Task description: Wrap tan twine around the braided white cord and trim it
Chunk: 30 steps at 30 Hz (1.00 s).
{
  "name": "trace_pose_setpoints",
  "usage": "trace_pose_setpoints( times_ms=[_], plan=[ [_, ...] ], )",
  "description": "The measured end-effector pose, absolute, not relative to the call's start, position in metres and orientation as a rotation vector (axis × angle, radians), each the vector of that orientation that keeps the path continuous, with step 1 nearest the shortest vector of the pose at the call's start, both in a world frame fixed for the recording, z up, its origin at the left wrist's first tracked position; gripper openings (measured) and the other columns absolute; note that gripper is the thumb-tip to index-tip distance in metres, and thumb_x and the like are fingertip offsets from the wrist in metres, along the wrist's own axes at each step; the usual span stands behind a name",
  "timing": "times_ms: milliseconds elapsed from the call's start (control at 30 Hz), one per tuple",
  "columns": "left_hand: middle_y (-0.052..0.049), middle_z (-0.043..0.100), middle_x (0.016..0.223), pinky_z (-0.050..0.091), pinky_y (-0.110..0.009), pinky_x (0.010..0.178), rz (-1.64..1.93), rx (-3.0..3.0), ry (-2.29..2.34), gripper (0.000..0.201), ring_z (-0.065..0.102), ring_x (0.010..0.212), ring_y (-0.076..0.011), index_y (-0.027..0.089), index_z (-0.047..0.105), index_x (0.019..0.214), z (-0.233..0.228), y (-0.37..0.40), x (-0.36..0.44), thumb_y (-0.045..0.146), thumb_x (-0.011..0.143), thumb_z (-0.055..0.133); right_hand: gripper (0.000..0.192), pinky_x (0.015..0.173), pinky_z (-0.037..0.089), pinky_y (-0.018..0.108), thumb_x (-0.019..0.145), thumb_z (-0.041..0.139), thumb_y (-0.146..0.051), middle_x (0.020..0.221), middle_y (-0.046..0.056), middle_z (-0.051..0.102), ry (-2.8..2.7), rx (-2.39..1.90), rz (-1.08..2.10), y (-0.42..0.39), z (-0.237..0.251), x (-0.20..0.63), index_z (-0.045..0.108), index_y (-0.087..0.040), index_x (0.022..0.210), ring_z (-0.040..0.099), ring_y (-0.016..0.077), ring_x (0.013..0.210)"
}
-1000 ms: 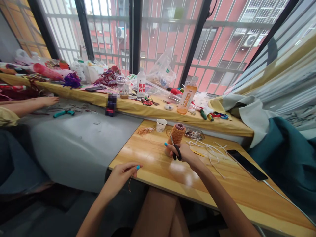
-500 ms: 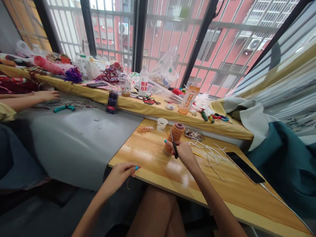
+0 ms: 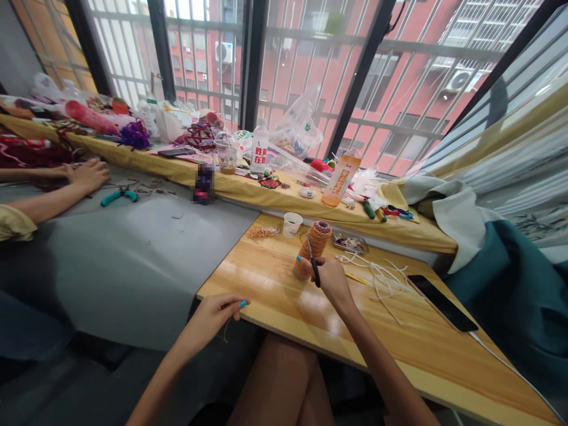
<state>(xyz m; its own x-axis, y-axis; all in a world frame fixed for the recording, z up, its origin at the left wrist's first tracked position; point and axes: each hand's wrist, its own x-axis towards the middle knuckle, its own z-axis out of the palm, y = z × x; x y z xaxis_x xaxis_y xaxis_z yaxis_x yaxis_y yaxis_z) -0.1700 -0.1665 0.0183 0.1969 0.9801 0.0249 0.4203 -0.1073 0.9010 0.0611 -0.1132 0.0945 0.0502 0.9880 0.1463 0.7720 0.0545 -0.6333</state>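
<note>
In the head view, the person's left hand [image 3: 222, 310] is at the near edge of the wooden table [image 3: 270, 290], thumb and fingers pinched together on a thin thread [image 3: 226, 331] whose end dangles below them. The right hand [image 3: 329, 275] has its fingers curled closed around the black handles of a pair of scissors [image 3: 315, 271], the blades pointing up and away; how far the blades are parted is too small to tell. Just behind the scissors, the cone of orange twine [image 3: 318, 238] stands on the table; whether the fingertips touch it is unclear. A paper cup [image 3: 292, 225] and a loose bundle of pale orange threads [image 3: 262, 232] lie to its left, a clear tray of small pieces [image 3: 350, 243] just beside it on the right, then white cords [image 3: 377, 274] and a phone [image 3: 442, 303].
</note>
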Motion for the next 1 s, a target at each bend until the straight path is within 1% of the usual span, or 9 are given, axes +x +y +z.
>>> trace_pose_setpoints(
  times_ms=[133,367,567,733,833,1000],
  plan=[
    [0.000,0.060,0.059,0.036,-0.021,0.058,0.877,1.660,1.365,0.033,0.051,0.061,-0.0140,0.016,0.065,0.086,0.013,-0.167,-0.170,0.039,0.073,0.045,0.041,0.042,0.030,0.023,0.066,0.045,-0.050,0.040,0.003,0.050,-1.742,-1.753,0.493,-0.112,0.092,0.059,0.047,-0.017,0.042,0.046,0.0124,0.040],
    [-0.001,0.059,0.057,0.035,-0.021,0.054,0.936,1.634,1.368,0.034,0.050,0.058,-0.0133,0.015,0.065,0.086,0.007,-0.169,-0.170,0.038,0.072,0.044,0.044,0.041,0.028,0.023,0.066,0.046,-0.052,0.037,0.002,0.048,-1.743,-1.702,0.495,-0.110,0.086,0.058,0.048,-0.016,0.040,0.043,0.0109,0.038],
    [-0.001,0.057,0.055,0.035,-0.020,0.052,0.935,1.583,1.381,0.036,0.049,0.056,-0.0130,0.013,0.065,0.086,0.004,-0.174,-0.166,0.039,0.072,0.044,0.041,0.040,0.028,0.021,0.065,0.050,-0.051,0.041,0.000,0.048,-1.708,-1.583,0.760,-0.105,0.076,0.063,0.049,-0.015,0.044,0.042,0.0092,0.038],
    [-0.001,0.058,0.055,0.034,-0.020,0.051,0.915,1.613,1.386,0.036,0.049,0.054,-0.0125,0.013,0.065,0.087,0.003,-0.175,-0.166,0.039,0.072,0.045,0.042,0.039,0.026,0.020,0.063,0.053,-0.051,0.039,-0.001,0.046,-1.687,-1.566,0.863,-0.099,0.080,0.061,0.048,-0.015,0.043,0.038,0.0071,0.038],
    [-0.002,0.059,0.056,0.034,-0.020,0.052,0.899,1.640,1.381,0.036,0.049,0.055,-0.0125,0.013,0.065,0.087,0.003,-0.175,-0.167,0.038,0.072,0.044,0.044,0.038,0.025,0.020,0.062,0.052,-0.053,0.038,0.000,0.045,-1.682,-1.579,0.877,-0.098,0.087,0.059,0.048,-0.014,0.042,0.037,0.0065,0.036],
    [-0.001,0.059,0.056,0.033,-0.020,0.050,0.871,1.675,1.397,0.033,0.048,0.053,-0.0118,0.014,0.065,0.085,0.012,-0.175,-0.169,0.036,0.072,0.043,0.046,0.039,0.027,0.021,0.060,0.053,-0.055,0.038,0.001,0.047,-1.695,-1.631,0.787,-0.094,0.090,0.057,0.049,-0.014,0.040,0.040,0.0081,0.037]
  ],
)
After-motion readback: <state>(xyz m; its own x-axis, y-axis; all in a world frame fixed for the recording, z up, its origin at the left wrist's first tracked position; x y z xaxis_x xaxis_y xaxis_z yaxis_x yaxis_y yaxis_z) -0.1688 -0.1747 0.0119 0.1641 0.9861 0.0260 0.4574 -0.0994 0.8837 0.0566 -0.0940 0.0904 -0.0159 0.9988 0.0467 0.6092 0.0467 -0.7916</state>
